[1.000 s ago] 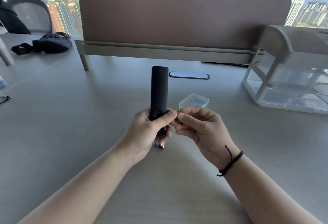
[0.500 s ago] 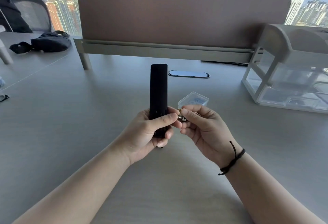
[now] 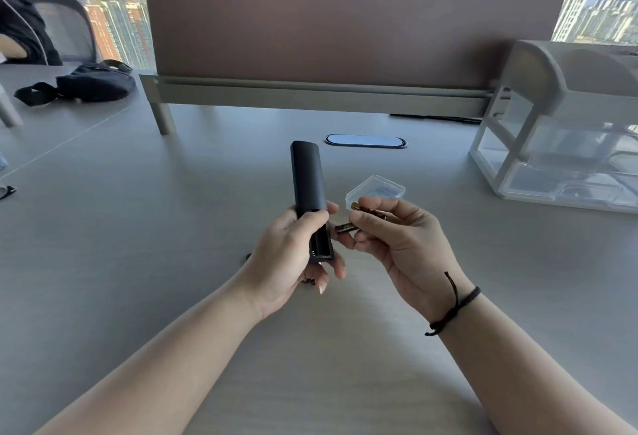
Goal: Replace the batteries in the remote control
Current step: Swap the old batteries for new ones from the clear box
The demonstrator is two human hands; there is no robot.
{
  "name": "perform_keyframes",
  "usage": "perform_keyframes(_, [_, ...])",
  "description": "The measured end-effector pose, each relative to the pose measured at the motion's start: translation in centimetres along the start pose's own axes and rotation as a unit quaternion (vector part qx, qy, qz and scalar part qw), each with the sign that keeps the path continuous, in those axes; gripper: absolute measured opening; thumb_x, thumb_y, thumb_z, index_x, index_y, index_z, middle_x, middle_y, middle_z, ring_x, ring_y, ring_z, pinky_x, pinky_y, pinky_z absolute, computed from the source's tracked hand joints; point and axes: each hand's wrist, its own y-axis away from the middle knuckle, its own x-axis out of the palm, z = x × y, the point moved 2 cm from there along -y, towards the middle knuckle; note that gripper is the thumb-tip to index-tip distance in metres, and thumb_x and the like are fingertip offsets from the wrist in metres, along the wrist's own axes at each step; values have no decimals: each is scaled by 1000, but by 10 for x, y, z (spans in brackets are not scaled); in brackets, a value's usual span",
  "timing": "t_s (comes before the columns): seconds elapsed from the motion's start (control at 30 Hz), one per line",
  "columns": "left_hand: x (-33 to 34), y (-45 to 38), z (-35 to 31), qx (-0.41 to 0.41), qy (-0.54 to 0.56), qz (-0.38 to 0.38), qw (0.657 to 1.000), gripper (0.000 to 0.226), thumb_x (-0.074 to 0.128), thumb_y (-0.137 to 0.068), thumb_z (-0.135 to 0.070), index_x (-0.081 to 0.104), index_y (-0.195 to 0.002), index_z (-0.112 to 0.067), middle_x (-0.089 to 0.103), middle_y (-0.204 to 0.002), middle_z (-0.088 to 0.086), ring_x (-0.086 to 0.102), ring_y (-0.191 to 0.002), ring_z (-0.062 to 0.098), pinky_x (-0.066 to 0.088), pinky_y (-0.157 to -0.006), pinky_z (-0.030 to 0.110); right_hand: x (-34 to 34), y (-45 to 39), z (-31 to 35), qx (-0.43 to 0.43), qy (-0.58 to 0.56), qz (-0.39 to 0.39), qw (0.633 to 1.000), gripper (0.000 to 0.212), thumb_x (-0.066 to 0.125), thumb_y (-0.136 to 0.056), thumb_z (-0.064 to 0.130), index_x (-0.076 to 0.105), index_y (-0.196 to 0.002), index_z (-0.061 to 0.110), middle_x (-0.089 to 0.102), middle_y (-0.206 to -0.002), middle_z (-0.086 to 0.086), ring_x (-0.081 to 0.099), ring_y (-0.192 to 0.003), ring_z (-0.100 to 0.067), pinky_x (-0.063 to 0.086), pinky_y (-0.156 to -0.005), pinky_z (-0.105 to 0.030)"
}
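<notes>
So my left hand (image 3: 293, 255) grips the slim black plastic remote (image 3: 309, 193) just left of the small clear plastic case (image 3: 376, 189), right hand (image 3: 397, 238) pinching two gold-tipped batteries (image 3: 345, 227) beside its open bay, probably match polarity first.

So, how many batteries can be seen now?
2, both in the right hand: one battery on top, another battery below, near the remote. More may be hidden.
</notes>
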Motion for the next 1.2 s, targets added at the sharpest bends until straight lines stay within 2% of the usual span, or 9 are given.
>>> perform_keyframes(0.2, [-3, -5, 1, 11, -33, -26, 999, 19, 38, -103, -14, 45, -117, -3, 72, -74, 15, 58, -44, 31, 32, -34, 23, 1, 1, 2, -8, -25, -17, 1000, 15, 66, -84, -8, 70, -97, -1, 73, -77, -19, 71, -59, -21, 58, -58, -24])
perform_keyframes(0.33, [-2, -4, 4, 8, -24, -32, 999, 20, 40, -104, -11, 48, -120, -4, 73, -67, 1, 66, -50, 30, 39, -35, 25, 3, 3, 3, -17, -6, -17, 1000, 15, 63, -87, -8, 70, -99, -1, 75, -84, -21, 76, -68, -29, 61, -62, -25])
perform_keyframes(0.43, [-1, -5, 2, 12, 0, -30, 999, 22, 38, -103, -6, 49, -122, -6, 73, -74, 8, 69, -57, 33, 46, -38, 27, 4, 4, 4, -23, 8, -18, 1000, 16, 63, -87, -7, 72, -97, 1, 75, -88, -23, 76, -74, -32, 61, -63, -25])
perform_keyframes(0.57, [-3, -7, 3, 18, -19, -36, 999, 19, 37, -102, -5, 52, -115, -8, 69, -77, 11, 67, -53, 31, 42, -35, 27, 5, 4, 4, -28, 8, -9, 1000, 19, 64, -86, -10, 71, -101, 0, 75, -91, -23, 76, -77, -36, 60, -65, -26])
perform_keyframes(0.73, [-4, -8, 3, 14, -33, -23, 999, 19, 37, -100, -5, 52, -112, -5, 68, -66, 11, 59, -46, 30, 37, -36, 26, 5, 5, 4, -44, 12, 8, 999, 22, 66, -83, -10, 71, -102, 0, 76, -86, -20, 74, -67, -29, 60, -65, -27])
perform_keyframes(0.97, [-7, -10, 3, 8, 24, -43, 999, 26, 39, -97, -6, 53, -118, -2, 57, -64, 15, 52, -45, 29, 37, -39, 28, 8, 8, 3, -68, 54, 25, 996, 28, 54, -91, -13, 74, -94, 6, 77, -88, -21, 75, -75, -36, 62, -74, -36])
perform_keyframes(1.1, [-7, -11, 6, 6, 19, -49, 999, 26, 43, -97, -11, 50, -121, -2, 58, -60, 11, 52, -47, 28, 36, -40, 27, 10, 9, 2, -90, 81, 22, 992, 25, 57, -90, -13, 74, -96, 5, 77, -89, -20, 76, -75, -30, 62, -72, -32])
perform_keyframes(1.2, [-8, -13, 6, 5, 13, -46, 999, 39, 51, -88, -21, 49, -121, -3, 57, -67, 11, 52, -48, 29, 34, -41, 28, 9, 9, 1, -117, 101, 21, 988, 23, 60, -88, -13, 73, -98, 3, 77, -91, -20, 77, -77, -28, 61, -72, -29])
